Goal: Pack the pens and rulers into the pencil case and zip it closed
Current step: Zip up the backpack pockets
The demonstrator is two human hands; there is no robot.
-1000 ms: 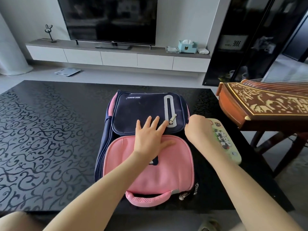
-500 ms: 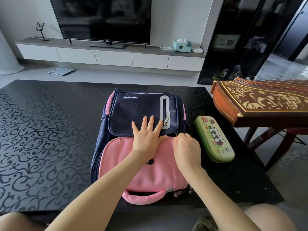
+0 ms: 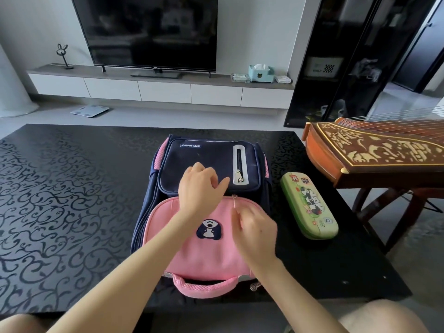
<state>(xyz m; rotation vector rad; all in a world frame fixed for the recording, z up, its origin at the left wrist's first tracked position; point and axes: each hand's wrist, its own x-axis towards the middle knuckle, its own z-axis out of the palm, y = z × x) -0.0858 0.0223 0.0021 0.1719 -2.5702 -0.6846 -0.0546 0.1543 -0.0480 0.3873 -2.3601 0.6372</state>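
Note:
A green pencil case with cartoon prints lies closed on the black table, just right of a navy and pink backpack. My left hand rests on the backpack where the navy pocket meets the pink pocket, fingers curled under, with nothing visible in it. My right hand is over the pink pocket, its blurred fingertips pinched at the small zipper pull on that pocket's top edge. No pens or rulers are in view.
A carved wooden zither on a stand juts in close to the table's right edge. The backpack's pink handle points toward me at the near table edge. A TV unit stands beyond the far edge.
My right hand left the pencil case's spot, went to the pink pocket's zipper and drew back toward me. My left hand's spread fingers curled in. The pencil case became fully visible.

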